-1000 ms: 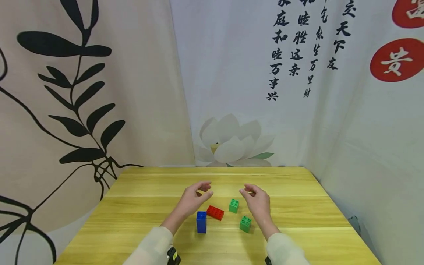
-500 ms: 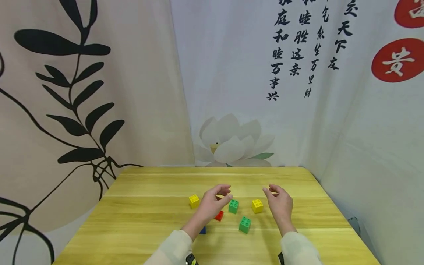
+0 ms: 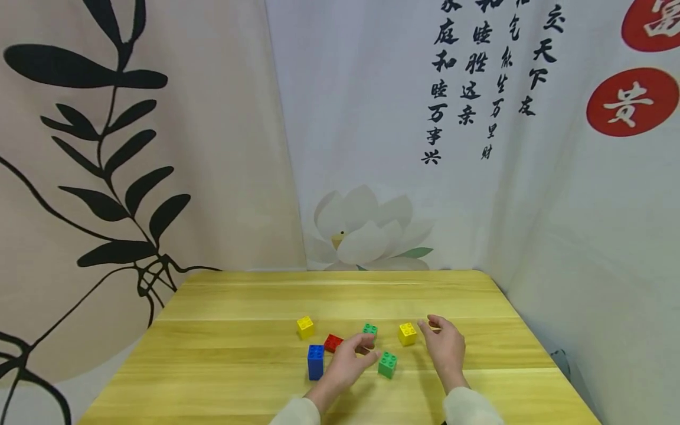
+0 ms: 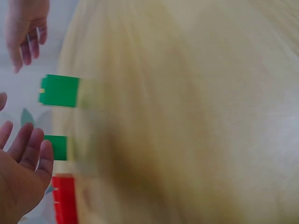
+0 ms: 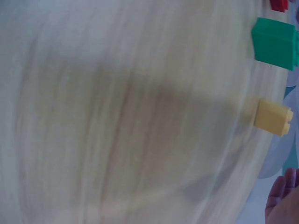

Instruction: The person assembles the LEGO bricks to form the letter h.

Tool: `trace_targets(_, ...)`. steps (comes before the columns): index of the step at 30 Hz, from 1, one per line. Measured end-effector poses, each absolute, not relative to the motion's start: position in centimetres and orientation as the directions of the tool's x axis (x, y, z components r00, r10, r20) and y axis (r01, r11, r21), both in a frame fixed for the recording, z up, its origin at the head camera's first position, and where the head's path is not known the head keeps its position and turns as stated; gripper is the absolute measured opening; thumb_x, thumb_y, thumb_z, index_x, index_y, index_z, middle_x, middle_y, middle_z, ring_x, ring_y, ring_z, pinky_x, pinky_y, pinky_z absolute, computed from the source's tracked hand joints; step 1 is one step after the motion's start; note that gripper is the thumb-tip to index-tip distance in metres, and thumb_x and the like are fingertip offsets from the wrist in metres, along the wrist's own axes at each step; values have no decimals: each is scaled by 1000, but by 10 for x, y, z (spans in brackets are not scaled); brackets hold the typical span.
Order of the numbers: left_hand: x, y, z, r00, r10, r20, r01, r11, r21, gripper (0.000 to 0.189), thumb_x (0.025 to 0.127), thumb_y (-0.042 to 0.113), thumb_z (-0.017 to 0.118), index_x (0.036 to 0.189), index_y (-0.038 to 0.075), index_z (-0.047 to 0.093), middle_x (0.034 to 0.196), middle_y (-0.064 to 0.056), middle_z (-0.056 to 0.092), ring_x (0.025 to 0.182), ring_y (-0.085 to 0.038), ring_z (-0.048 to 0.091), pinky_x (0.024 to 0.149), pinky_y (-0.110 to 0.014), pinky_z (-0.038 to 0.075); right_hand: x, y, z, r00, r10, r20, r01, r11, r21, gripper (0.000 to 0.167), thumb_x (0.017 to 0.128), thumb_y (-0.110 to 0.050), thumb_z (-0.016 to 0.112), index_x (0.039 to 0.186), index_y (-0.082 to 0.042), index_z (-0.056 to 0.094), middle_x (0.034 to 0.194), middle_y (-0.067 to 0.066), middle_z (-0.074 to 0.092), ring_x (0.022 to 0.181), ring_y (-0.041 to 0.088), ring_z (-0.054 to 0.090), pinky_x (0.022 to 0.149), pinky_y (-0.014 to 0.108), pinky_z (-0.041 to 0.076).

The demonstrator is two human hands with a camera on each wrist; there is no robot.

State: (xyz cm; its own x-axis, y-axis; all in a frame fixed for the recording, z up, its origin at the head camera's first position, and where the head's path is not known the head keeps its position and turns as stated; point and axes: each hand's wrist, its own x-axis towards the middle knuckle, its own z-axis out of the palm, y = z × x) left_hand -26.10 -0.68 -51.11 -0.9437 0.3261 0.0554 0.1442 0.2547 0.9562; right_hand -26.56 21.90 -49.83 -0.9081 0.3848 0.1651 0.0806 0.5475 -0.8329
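My left hand point(image 3: 345, 363) hovers over the middle of the group of toy bricks, fingers relaxed and holding nothing. It partly covers a red brick point(image 3: 332, 343) and a green brick point(image 3: 370, 329) in the head view. Just right of its thumb stands another green brick point(image 3: 387, 365). A tall blue brick point(image 3: 316, 362) is upright to its left. My right hand point(image 3: 446, 348), also holding nothing, has loosely bent fingers close to the right side of a yellow brick point(image 3: 407, 334). In the right wrist view, that yellow brick point(image 5: 272, 116) lies apart from the fingers point(image 5: 275, 189).
A second yellow brick point(image 3: 305, 327) sits at the back left of the group. The wooden table point(image 3: 212, 354) reaches back to a printed curtain point(image 3: 372, 147), with another wall of cloth on the right.
Both hands have moved right, uncovering the two yellow bricks that they hid before. Lately my left hand has come nearer to me, baring the blue brick again. The bricks have stayed put.
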Motion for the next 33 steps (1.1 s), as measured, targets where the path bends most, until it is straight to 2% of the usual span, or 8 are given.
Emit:
trace_targets(3,-262,-6,-521,-940,340,18,113,262,958,43,92,22,73,130,5,61,115,-9,64,100,-20,58,81,-39,53,-265,217,-503,-910,387,146,91,533,-841,43,96,-28,67,127,3,62,123,24,63,106,37,62,80,46,55)
trace_targets(11,-263,4,-529,-931,363,-32,76,278,958,48,90,25,75,132,7,60,111,-1,63,100,-20,59,84,-43,52,-271,212,-517,-917,382,117,110,523,-846,49,94,-30,70,127,5,61,124,26,62,108,39,61,84,48,53)
trace_targets(26,-266,10,-537,-923,385,-25,104,309,945,49,90,22,74,134,5,59,109,0,64,96,-17,59,86,-43,51,-274,201,-533,-927,372,34,162,483,-861,56,93,-30,71,133,5,55,128,25,59,113,41,57,88,50,52)
trace_targets(33,-266,8,-537,-908,417,-20,127,322,938,47,91,19,74,134,6,60,111,0,64,99,-19,59,90,-46,49,-275,199,-538,-933,359,29,171,512,-842,62,92,-34,72,135,7,52,122,26,60,107,42,59,85,51,52)
